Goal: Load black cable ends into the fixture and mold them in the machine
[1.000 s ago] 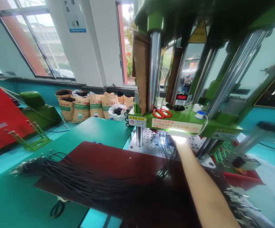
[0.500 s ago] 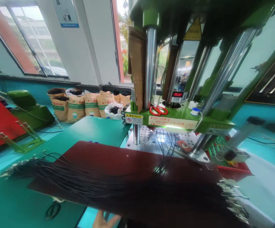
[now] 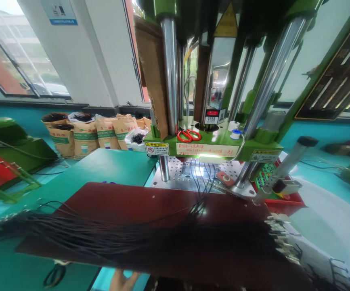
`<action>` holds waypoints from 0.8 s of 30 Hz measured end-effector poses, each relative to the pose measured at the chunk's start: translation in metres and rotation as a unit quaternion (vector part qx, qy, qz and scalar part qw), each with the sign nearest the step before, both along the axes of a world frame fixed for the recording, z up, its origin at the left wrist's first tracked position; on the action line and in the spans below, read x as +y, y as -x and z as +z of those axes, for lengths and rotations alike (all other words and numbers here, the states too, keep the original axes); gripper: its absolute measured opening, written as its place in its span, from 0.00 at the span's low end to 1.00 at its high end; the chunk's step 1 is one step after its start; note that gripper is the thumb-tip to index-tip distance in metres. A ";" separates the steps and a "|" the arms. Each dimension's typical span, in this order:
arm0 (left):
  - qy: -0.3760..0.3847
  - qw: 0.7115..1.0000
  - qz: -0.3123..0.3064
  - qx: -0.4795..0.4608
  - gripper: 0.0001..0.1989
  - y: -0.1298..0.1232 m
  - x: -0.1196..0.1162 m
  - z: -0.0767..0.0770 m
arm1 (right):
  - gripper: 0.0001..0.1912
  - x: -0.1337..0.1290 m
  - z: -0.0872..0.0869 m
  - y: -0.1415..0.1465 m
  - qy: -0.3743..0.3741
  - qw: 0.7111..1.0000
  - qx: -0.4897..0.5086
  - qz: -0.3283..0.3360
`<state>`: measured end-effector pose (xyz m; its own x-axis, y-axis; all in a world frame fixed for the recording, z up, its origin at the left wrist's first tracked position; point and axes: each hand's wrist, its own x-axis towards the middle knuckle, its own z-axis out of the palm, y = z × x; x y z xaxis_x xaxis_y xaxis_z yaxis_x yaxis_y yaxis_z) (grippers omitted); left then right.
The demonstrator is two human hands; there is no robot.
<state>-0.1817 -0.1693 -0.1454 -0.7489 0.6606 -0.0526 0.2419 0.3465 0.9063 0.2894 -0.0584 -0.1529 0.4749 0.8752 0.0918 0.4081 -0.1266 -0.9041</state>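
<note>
My left hand [image 3: 122, 280] shows at the bottom edge, just under the near rim of the dark red-brown board [image 3: 108, 198]. Its fingers are apart and I see nothing in them; whether it touches the board is unclear. A long bundle of thin black cables [image 3: 102, 234] lies across the board, with metal-coloured ends [image 3: 283, 238] at the right. Several cables run from the board into the lit lower part of the green press [image 3: 271, 146]. Black branched pieces [image 3: 338, 270] appear at the lower right. My right hand is out of view.
Red-handled scissors [image 3: 188, 136] and a blue-and-white spool [image 3: 235, 134] rest on the press ledge. A green table [image 3: 123, 165] stands left, with a coil of black cable [image 3: 54, 275] near the board. Paper sacks [image 3: 85, 137] line the wall. A red tray [image 3: 290, 206] sits at right.
The view has shifted so that most things sit further left. The black branched pieces now show at the lower right. My left hand stays under the board's near edge, fingers apart.
</note>
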 end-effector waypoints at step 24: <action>0.059 0.998 -0.004 0.027 0.29 0.002 -0.009 -0.015 | 0.29 -0.026 0.025 0.015 0.054 0.995 0.031 0.083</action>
<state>-0.1832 -0.1784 -0.1604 -0.7468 0.6588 -0.0907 0.2928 0.4482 0.8447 0.2742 -0.0846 -0.1278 0.3246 0.9453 -0.0316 0.3759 -0.1595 -0.9128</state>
